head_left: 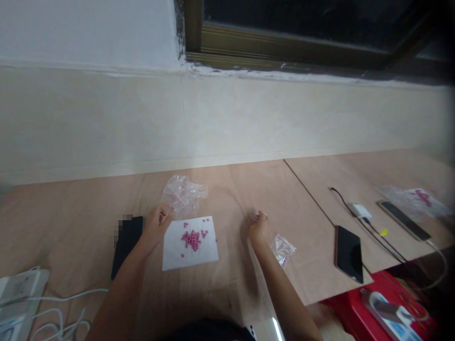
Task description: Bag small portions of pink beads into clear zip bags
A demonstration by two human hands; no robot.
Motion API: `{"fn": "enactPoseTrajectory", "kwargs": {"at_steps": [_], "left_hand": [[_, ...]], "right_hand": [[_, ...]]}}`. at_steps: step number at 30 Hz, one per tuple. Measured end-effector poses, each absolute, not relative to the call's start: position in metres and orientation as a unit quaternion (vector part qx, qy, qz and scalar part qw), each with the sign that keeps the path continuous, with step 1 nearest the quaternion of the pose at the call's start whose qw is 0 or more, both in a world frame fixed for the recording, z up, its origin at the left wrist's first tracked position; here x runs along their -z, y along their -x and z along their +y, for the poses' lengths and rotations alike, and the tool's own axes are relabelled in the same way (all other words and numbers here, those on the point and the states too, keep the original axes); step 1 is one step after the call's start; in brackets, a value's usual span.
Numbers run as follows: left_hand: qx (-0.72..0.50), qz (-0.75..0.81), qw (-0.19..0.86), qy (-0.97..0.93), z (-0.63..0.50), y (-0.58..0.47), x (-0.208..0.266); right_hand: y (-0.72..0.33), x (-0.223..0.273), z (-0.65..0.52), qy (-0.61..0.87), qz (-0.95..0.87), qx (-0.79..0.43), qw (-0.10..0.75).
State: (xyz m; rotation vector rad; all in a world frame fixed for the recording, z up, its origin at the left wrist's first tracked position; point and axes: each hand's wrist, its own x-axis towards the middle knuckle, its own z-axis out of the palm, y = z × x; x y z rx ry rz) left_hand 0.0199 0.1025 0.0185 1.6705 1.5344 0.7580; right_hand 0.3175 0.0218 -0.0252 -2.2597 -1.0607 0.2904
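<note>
My left hand (157, 225) is closed in a loose pinch at the upper left of a white paper sheet (172, 258). Its fingertips meet the near-left edge of a clear zip bag (181, 192) with a red line; what they hold, if anything, is too small to make out. A cluster of small pink beads (192, 240) lies on the paper, several scattered around it. To the right of the paper, my right hand (260, 230) is closed, with a small shiny bit at its fingertips. A crumpled clear plastic bag (283, 248) lies beside the right wrist.
Left of the paper lies a dark flat object (126, 248), near a white power strip (21, 293) with cables. At right are a black phone (349, 254), another phone (403, 219), a white adapter (360, 210) and more pink pieces (422, 196). A red stool (350, 303) stands below.
</note>
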Motion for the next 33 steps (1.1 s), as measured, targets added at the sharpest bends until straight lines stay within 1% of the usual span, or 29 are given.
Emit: {"fn": "enactPoseTrajectory", "kwargs": {"at_steps": [1, 3, 6, 9, 13, 18, 20, 23, 29, 33], "left_hand": [[-0.297, 0.589, 0.39, -0.643, 0.094, -0.02, -0.025], [-0.294, 0.552, 0.469, -0.624, 0.077, -0.024, -0.036], [-0.224, 0.477, 0.563, -0.636, 0.054, -0.04, -0.044], [-0.2, 0.428, 0.624, -0.623, 0.041, -0.058, -0.039], [-0.202, 0.417, 0.663, -0.588, 0.032, -0.06, -0.031], [-0.183, 0.448, 0.637, -0.6, 0.024, -0.047, -0.04], [-0.158, 0.455, 0.625, -0.614, 0.02, -0.047, -0.044], [-0.12, 0.441, 0.625, -0.633, 0.013, -0.05, -0.047], [-0.11, 0.402, 0.671, -0.613, 0.007, -0.047, -0.044], [-0.12, 0.4, 0.687, -0.595, 0.005, -0.046, -0.044]], "right_hand": [[-0.314, 0.027, 0.021, 0.85, -0.401, -0.118, 0.321], [-0.301, 0.026, 0.017, 0.821, -0.411, -0.147, 0.368], [-0.269, 0.01, 0.005, 0.712, -0.472, -0.223, 0.47], [-0.234, -0.012, -0.009, 0.613, -0.551, -0.28, 0.492], [-0.209, -0.033, -0.023, 0.553, -0.591, -0.344, 0.475], [-0.208, -0.047, -0.028, 0.585, -0.578, -0.375, 0.428], [-0.207, -0.049, -0.027, 0.6, -0.57, -0.395, 0.397], [-0.205, -0.047, -0.024, 0.585, -0.568, -0.463, 0.348], [-0.209, -0.044, -0.019, 0.537, -0.561, -0.544, 0.319], [-0.211, -0.046, -0.018, 0.535, -0.564, -0.552, 0.303]]}}
